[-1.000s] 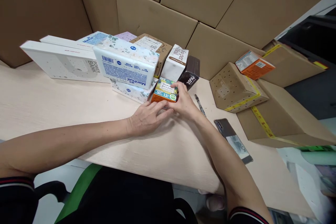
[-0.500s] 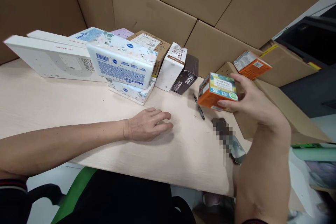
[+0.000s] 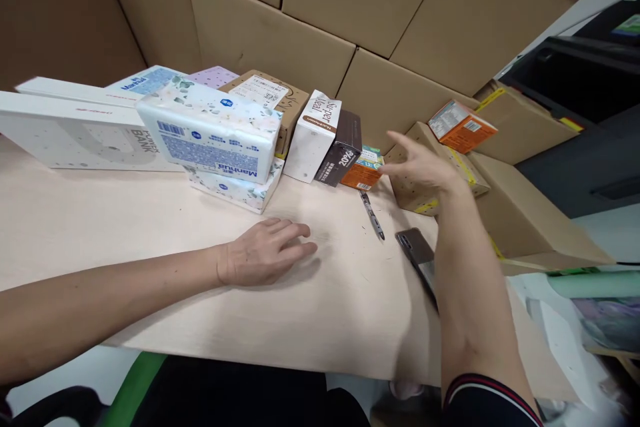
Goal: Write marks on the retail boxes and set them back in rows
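Observation:
My right hand (image 3: 417, 160) is raised over the table's right side, thumb and fingers spread, with nothing between them. Just left of its fingertips a small orange box (image 3: 357, 177) stands against a dark brown box (image 3: 343, 147) marked 20%. Resting on the tabletop is my left hand (image 3: 265, 250), loosely curled with fingers apart and holding nothing. Behind it, one white floral tissue pack (image 3: 215, 133) lies on top of another tissue pack (image 3: 227, 190). A white box (image 3: 313, 140) stands between the tissues and the dark box.
A pen (image 3: 371, 215) and a phone (image 3: 417, 250) lie in front of my right hand. Beyond it, another orange box (image 3: 463, 127) sits on a taped cardboard box (image 3: 413, 173). White power bank boxes (image 3: 95, 137) stand at the left. Stacked cartons (image 3: 270, 33) wall off the back.
My right hand has let go of the small orange box, which now stands beside the dark box, and its fingers have spread. The view has shifted slightly; my left hand stays on the table.

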`<state>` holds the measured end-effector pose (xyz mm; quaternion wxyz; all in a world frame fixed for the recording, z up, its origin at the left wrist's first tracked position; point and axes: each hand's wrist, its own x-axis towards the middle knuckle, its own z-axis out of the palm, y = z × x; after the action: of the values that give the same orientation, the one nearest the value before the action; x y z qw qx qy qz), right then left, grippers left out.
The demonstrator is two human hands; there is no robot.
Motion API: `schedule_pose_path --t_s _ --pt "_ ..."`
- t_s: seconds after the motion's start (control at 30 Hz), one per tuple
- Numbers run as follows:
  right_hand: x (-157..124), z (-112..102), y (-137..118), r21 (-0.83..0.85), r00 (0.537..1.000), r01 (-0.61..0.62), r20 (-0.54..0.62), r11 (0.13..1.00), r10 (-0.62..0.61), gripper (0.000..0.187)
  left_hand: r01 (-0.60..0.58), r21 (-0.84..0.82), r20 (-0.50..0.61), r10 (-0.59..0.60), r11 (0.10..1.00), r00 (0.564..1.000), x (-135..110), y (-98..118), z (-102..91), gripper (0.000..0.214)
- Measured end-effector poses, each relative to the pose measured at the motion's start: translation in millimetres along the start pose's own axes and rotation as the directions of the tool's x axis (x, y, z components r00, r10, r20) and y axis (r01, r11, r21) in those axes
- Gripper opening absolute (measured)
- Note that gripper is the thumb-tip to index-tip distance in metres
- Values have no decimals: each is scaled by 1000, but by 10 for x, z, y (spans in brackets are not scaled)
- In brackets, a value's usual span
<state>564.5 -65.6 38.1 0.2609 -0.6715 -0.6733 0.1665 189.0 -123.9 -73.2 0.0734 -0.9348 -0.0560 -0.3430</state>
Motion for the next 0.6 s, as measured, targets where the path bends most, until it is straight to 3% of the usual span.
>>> schedule_pose_path --t_s 0.07,0.1,0.17,0.2,0.23,0.27,0.3,0.43,0.53,0.57,0.6 --pt "58 -280 39 88 970 -57 -232 995 76 59 2 -21 19 -2 1000 1000 2 -6 7 27" --pt "99 -419 74 79 898 -86 -426 993 111 45 5 -27 26 -4 1000 1000 3 -8 12 28" --pt "184 -652 186 -19 688 -212 -713 977 135 37 13 -39 38 -12 999 999 4 -14 21 29" --pt "220 -734 263 -44 597 -289 -789 956 145 42 18 -46 43 -16 999 999 6 -17 24 30" --pt "248 -790 351 -35 540 -352 -824 935 172 50 22 -54 48 -19 998 999 8 -20 26 30" --pt "269 -822 444 -8 512 -397 -832 918 214 59 25 -62 52 -22 998 998 10 -23 27 31" --pt "286 -834 539 25 510 -424 -819 905 262 65 29 -70 55 -25 997 998 13 -26 27 30" --pt "343 -810 827 39 623 -415 -716 909 315 63 38 -87 66 -32 995 997 22 -37 21 28" --pt "349 -810 829 -8 670 -347 -702 938 241 71 45 -77 77 -39 996 996 19 -39 24 26" --pt "316 -803 770 -33 705 -289 -683 957 189 72 50 -72 84 -44 996 996 16 -39 28 25" --pt "255 -784 677 -120 783 -217 -614 969 99 72 55 -67 91 -49 996 995 13 -39 34 25"
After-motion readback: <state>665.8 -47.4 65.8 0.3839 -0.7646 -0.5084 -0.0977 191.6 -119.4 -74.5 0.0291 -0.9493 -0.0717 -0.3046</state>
